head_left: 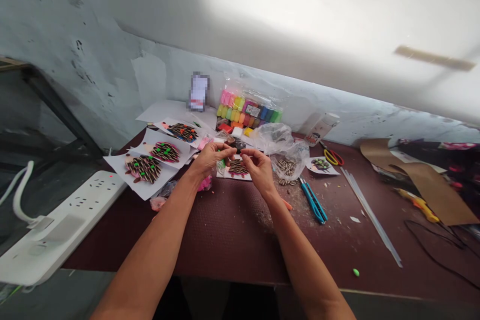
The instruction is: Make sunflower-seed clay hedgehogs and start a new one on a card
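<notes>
My left hand (210, 158) and my right hand (259, 167) meet fingertip to fingertip over the middle of the table. Both are closed in a pinch, and whatever sits between the fingertips is too small to name. Right below them lies a white card (221, 174) bearing rows of striped sunflower seeds (237, 166) set in pink clay. Some green material in clear plastic (221, 165) shows beside my left fingers. Close to my right hand, a clear plastic bag (296, 149) stands with loose sunflower seeds (287, 166) at its mouth.
Finished-looking seed hedgehogs on paper (144, 167) lie at left, near a white power strip (80, 215). Coloured clay packs (247, 110) and a phone (198, 91) stand behind. At right are a blue cutter (314, 202), scissors (333, 156), glue sticks (371, 215) and a yellow glue gun (420, 204).
</notes>
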### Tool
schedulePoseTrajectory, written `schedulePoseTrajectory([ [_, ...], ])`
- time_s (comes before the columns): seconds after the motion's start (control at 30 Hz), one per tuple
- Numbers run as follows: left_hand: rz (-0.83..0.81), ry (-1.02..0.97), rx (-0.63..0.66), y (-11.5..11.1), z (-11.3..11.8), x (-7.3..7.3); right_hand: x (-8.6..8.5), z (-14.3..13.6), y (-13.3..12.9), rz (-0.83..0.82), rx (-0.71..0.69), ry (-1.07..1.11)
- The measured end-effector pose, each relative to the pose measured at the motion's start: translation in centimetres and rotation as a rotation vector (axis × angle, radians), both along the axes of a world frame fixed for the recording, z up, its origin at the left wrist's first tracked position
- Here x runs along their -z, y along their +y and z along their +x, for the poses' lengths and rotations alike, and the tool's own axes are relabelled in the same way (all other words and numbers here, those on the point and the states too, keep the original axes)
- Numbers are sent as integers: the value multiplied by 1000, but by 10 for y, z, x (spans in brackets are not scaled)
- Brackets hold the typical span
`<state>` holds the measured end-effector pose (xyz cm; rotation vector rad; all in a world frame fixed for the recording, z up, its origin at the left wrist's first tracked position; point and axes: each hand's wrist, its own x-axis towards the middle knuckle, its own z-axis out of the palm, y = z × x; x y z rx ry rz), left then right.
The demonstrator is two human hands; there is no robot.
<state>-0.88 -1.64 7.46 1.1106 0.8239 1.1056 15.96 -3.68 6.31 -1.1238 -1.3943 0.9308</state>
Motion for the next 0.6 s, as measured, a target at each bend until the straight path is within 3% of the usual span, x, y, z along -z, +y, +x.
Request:
schedulePoseTrajectory([
  [0.13, -12, 16, -17, 0, 2, 0, -3, -1, -3, 7, -15, 10],
  [0.33, 110, 179, 30, -1, 4, 3, -5, -4, -7, 10, -28, -21],
  [0.6, 189, 261, 50, 1, 6, 7, -2, -3, -7, 178, 51, -230],
])
